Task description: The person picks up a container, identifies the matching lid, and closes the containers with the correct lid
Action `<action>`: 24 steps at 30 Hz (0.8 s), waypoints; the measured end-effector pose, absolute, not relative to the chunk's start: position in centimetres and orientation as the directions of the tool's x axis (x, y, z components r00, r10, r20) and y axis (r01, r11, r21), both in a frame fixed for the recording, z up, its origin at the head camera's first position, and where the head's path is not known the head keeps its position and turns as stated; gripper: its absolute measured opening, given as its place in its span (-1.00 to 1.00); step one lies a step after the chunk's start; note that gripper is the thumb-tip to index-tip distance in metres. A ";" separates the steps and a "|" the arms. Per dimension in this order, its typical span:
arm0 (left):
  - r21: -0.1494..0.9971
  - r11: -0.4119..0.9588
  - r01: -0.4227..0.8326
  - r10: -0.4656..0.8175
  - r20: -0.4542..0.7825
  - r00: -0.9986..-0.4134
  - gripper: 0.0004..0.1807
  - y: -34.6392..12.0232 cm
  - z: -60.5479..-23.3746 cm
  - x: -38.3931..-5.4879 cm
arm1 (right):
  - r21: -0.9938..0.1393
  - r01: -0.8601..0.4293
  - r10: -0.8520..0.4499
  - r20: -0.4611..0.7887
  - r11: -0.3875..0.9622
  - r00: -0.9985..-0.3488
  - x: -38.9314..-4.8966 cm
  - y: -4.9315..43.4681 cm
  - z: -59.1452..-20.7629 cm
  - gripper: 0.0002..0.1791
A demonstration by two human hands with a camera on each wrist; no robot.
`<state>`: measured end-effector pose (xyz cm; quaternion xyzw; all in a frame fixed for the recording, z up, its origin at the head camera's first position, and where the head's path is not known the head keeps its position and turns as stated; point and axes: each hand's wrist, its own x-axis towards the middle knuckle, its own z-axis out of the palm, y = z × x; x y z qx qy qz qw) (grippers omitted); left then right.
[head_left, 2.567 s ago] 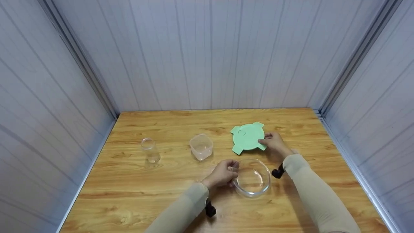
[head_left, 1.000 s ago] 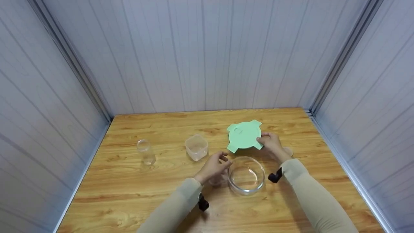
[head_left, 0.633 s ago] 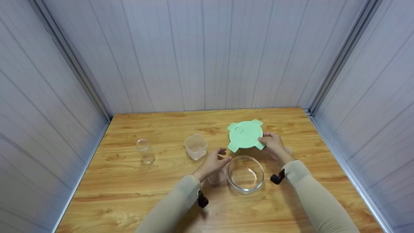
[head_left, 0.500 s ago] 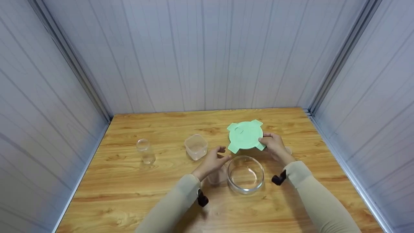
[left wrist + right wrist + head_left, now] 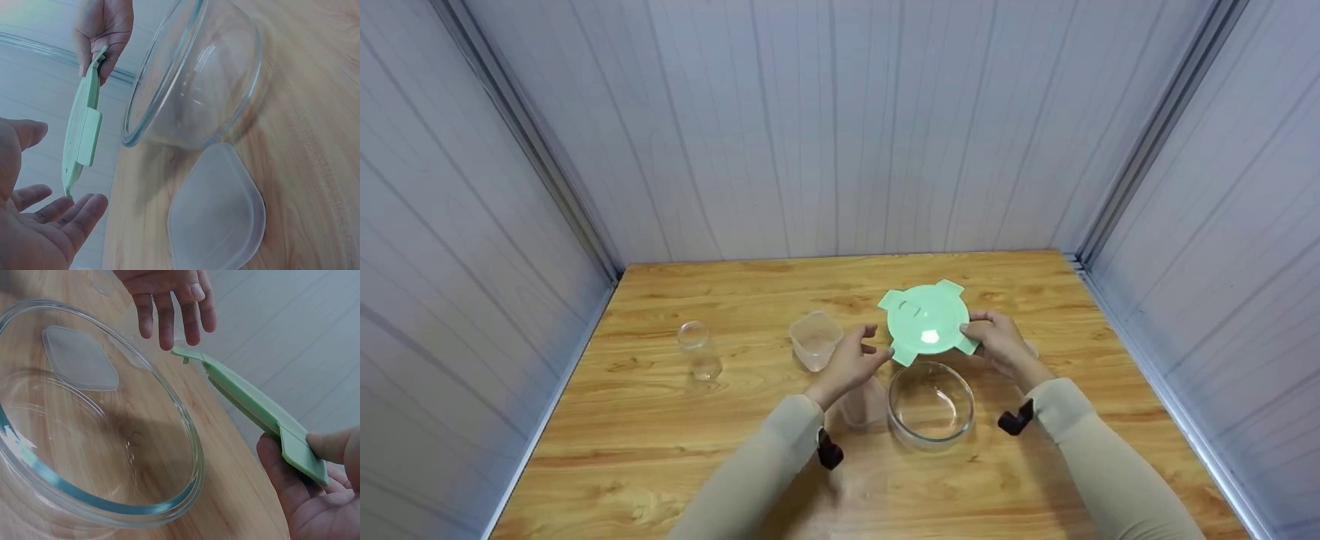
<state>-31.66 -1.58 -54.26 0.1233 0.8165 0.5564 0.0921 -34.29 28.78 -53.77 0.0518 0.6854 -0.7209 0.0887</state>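
Observation:
A round pale green lid (image 5: pixel 928 319) with flap tabs hangs tilted above the table, just behind the glass bowl (image 5: pixel 931 437). My right hand (image 5: pixel 1001 341) pinches one tab between thumb and fingers, as the right wrist view shows at the lid (image 5: pixel 253 405). My left hand (image 5: pixel 847 367) has its fingers spread, with its thumb tip beside the lid's near left tab. In the left wrist view, the left fingers (image 5: pixel 84 219) lie right at the lid's lower end without curling round it. Below that hand, a frosted, rounded-square lid (image 5: pixel 216 216) lies on the table beside the bowl.
A clear square container (image 5: pixel 816 341) stands behind the left hand. Farther left is a clear glass jar (image 5: pixel 701 352). A small clear round piece (image 5: pixel 1031 349) shows partly behind the right wrist. Panel walls (image 5: pixel 840 135) enclose the wooden table (image 5: pixel 660 465) at the back and sides.
My left hand has left the bowl's rim and moved up and left to the green lid's tab. The right hand keeps its pinch; the lid has tilted, its near left tab now lower.

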 end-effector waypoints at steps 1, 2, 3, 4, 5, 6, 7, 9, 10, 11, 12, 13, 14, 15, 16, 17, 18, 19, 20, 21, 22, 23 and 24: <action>0.931 0.351 0.100 0.294 -0.008 -0.956 -0.23 -1.6 -54.2 -31.7 | -0.979 0.198 -0.066 -0.195 -0.046 -0.979 -34.2 28.8 -53.7 -0.58; 0.930 0.352 0.102 0.284 -0.002 -0.959 -0.23 -1.6 -54.1 -31.7 | -0.979 0.197 -0.075 -0.194 -0.044 -0.978 -34.2 28.8 -53.7 -0.58; 0.930 0.353 0.104 0.273 0.004 -0.962 -0.23 -1.6 -54.0 -31.8 | -0.980 0.196 -0.079 -0.192 -0.041 -0.978 -34.1 28.8 -53.6 -0.59; 0.930 0.352 0.103 0.264 0.007 -0.964 -0.23 -1.6 -53.9 -31.8 | -0.980 0.195 -0.084 -0.192 -0.038 -0.978 -34.0 28.8 -53.6 -0.60; 0.931 0.350 0.103 0.257 0.010 -0.966 -0.23 -1.6 -53.8 -31.8 | -0.980 0.194 -0.091 -0.190 -0.033 -0.978 -34.0 28.8 -53.6 -0.60; 0.931 0.350 0.101 0.252 0.010 -0.968 -0.22 -1.6 -53.7 -31.9 | -0.980 0.195 -0.097 -0.191 -0.031 -0.977 -33.9 28.8 -53.6 -0.60; 0.932 0.350 0.096 0.249 0.007 -0.969 -0.21 -1.6 -53.6 -31.9 | -0.980 0.197 -0.100 -0.193 -0.030 -0.976 -33.8 28.8 -53.6 -0.62; 0.935 0.344 0.088 0.247 0.000 -0.969 -0.19 -1.7 -53.5 -31.9 | -0.979 0.200 -0.110 -0.197 -0.023 -0.974 -33.7 28.8 -53.6 -0.64; 0.936 0.341 0.085 0.246 -0.001 -0.969 -0.19 -1.7 -53.5 -31.9 | -0.979 0.201 -0.118 -0.197 -0.021 -0.973 -33.6 28.9 -53.6 -0.64; 0.938 0.337 0.084 0.246 -0.001 -0.969 -0.18 -1.7 -53.5 -31.9 | -0.979 0.201 -0.126 -0.197 -0.017 -0.972 -33.6 28.9 -53.6 -0.64; 0.939 0.333 0.084 0.244 0.000 -0.970 -0.18 -1.8 -53.5 -32.0 | -0.980 0.199 -0.135 -0.196 -0.010 -0.971 -33.5 28.9 -53.6 -0.64; 0.939 0.332 0.084 0.243 0.001 -0.970 -0.17 -1.8 -53.4 -32.0 | -0.981 0.195 -0.148 -0.193 -0.001 -0.970 -33.4 29.0 -53.6 -0.64; 0.940 0.330 0.085 0.242 0.003 -0.970 -0.17 -1.8 -53.4 -32.1 | -0.981 0.191 -0.160 -0.190 0.005 -0.969 -33.4 29.1 -53.6 -0.65; 0.940 0.329 0.089 0.242 0.008 -0.970 -0.17 -1.9 -53.4 -32.1 | -0.982 0.187 -0.173 -0.187 0.014 -0.967 -33.3 29.1 -53.6 -0.64; 0.939 0.333 0.087 0.241 0.004 -0.970 -0.17 -1.9 -53.3 -32.1 | -0.983 0.184 -0.184 -0.185 0.021 -0.965 -33.3 29.1 -53.5 -0.65; 0.939 0.333 0.082 0.243 -0.001 -0.970 -0.16 -2.0 -53.2 -32.2 | -0.983 0.182 -0.193 -0.184 0.030 -0.964 -33.2 29.1 -53.5 -0.65; 0.939 0.336 0.080 0.243 -0.004 -0.970 -0.16 -2.1 -53.2 -32.2 | -0.983 0.180 -0.202 -0.184 0.037 -0.962 -33.1 29.2 -53.5 -0.65; 0.938 0.338 0.077 0.244 -0.008 -0.970 -0.16 -2.2 -53.1 -32.2 | -0.983 0.178 -0.215 -0.182 0.041 -0.959 -33.1 29.1 -53.5 -0.64; 0.938 0.339 0.075 0.245 -0.011 -0.969 -0.16 -2.2 -53.1 -32.2 | -0.984 0.175 -0.226 -0.181 0.045 -0.957 -33.0 29.1 -53.5 -0.63; 0.938 0.339 0.073 0.248 -0.014 -0.969 -0.16 -2.3 -53.0 -32.3 | -0.984 0.172 -0.237 -0.179 0.049 -0.955 -33.0 29.1 -53.5 -0.61; 0.938 0.339 0.068 0.250 -0.020 -0.968 -0.17 -2.4 -53.0 -32.3 | -0.984 0.169 -0.248 -0.176 0.050 -0.953 -32.9 29.1 -53.4 -0.60; 0.938 0.339 0.068 0.253 -0.022 -0.967 -0.17 -2.5 -53.0 -32.4 | -0.985 0.166 -0.261 -0.174 0.051 -0.950 -32.8 29.1 -53.5 -0.59; 0.937 0.343 0.071 0.257 -0.021 -0.966 -0.17 -2.5 -52.9 -32.4 | -0.985 0.162 -0.275 -0.170 0.050 -0.946 -32.7 29.1 -53.5 -0.58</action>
